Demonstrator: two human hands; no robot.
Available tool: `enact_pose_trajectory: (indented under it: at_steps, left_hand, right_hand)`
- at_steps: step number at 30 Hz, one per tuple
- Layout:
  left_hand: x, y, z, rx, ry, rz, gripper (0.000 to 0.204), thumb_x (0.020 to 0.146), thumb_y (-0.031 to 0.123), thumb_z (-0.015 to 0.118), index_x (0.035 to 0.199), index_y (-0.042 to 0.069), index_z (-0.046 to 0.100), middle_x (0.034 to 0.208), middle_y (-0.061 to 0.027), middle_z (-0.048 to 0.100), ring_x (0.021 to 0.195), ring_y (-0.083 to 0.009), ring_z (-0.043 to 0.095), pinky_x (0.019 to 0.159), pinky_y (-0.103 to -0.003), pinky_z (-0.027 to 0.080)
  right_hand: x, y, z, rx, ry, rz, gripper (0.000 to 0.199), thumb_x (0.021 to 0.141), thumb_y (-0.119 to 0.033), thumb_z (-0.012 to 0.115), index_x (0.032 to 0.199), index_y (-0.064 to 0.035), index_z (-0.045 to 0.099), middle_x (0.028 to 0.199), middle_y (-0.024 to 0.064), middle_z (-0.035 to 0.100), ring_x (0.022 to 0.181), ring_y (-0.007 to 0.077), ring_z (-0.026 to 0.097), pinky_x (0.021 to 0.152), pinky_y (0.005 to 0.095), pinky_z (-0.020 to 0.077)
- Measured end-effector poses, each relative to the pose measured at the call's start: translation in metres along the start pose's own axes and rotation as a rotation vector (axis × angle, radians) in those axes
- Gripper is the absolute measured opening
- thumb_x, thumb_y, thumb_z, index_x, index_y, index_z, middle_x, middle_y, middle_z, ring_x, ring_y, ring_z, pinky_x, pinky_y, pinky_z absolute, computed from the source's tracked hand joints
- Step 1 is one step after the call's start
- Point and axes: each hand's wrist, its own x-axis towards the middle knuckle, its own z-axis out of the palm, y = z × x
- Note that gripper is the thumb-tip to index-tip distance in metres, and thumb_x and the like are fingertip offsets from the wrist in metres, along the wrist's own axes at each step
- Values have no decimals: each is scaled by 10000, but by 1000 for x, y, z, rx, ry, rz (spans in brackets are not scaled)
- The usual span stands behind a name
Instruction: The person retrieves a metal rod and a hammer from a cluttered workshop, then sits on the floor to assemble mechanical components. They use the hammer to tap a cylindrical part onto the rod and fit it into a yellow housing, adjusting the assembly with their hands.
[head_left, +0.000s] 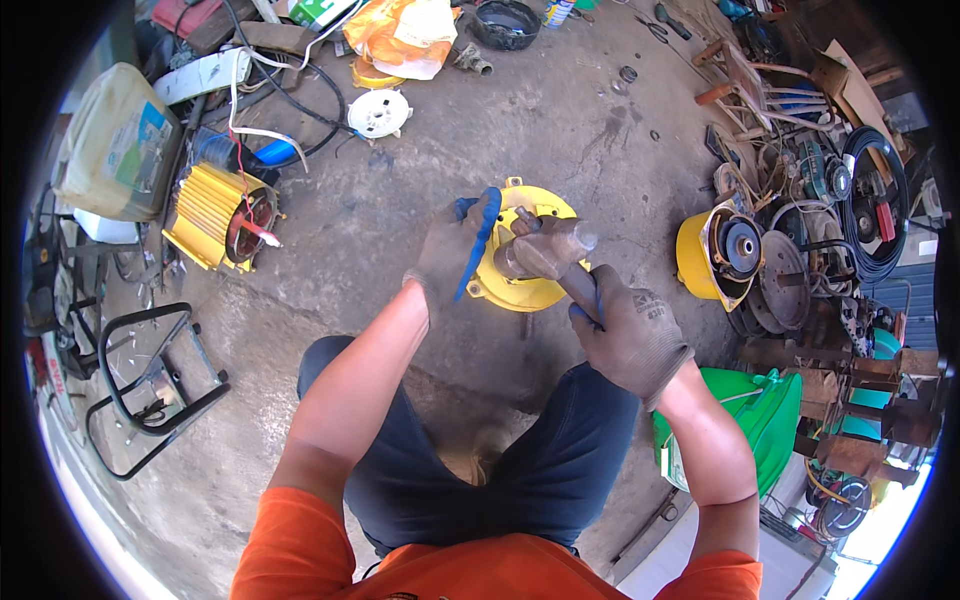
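My right hand, in a grey work glove, grips the handle of a hammer. The worn, heavy hammer head lies over a round yellow motor end cover on the floor between my knees, hiding much of its middle. A short brown metal piece shows beside the head; whether it belongs to the hammer is unclear. My left hand, in a grey glove with blue coating, is at the cover's left edge. Its fingers look stretched out, blue side toward the cover, with nothing visible in them.
A finned yellow motor housing and a black metal frame are on the left. To the right are another yellow motor part and a green cover. A white disc, cables and a black basin lie farther off.
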Motion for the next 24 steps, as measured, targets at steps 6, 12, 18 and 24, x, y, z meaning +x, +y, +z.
enact_pose_trajectory:
  at_steps: [6, 12, 18, 24]
  left_hand:
    - [-6, 8, 3, 32, 66, 3, 500, 979, 402, 608, 1204, -42, 572, 1005, -65, 642, 871, -105, 598, 764, -273, 518]
    - [-4, 11, 10, 89, 58, -23, 515, 968, 419, 619, 1199, -41, 595, 1022, -67, 655, 888, -106, 608, 771, -271, 517]
    - [-1, 7, 8, 90, 42, -25, 485, 968, 398, 628, 1187, -35, 605, 998, -43, 651, 869, -96, 606, 765, -263, 517]
    - [0, 4, 7, -40, 19, -18, 501, 981, 376, 615, 1228, -56, 557, 1056, -65, 647, 907, -110, 623, 797, -269, 532]
  right_hand:
    - [-21, -8, -48, 243, 485, -84, 278, 871, -198, 656, 1037, 12, 581, 794, 238, 656, 764, 424, 665, 659, 462, 511]
    - [10, 36, -5, -27, 381, 36, 283, 888, -188, 614, 1068, 6, 513, 777, 266, 642, 764, 447, 653, 681, 501, 504]
    - [4, 22, -13, 32, 218, 99, 271, 875, -205, 622, 1019, 6, 534, 799, 257, 640, 779, 428, 653, 699, 508, 492]
    - [-54, -5, -44, 448, 612, -15, 307, 843, -39, 666, 1138, 13, 600, 759, 79, 660, 653, 176, 638, 657, 321, 514]
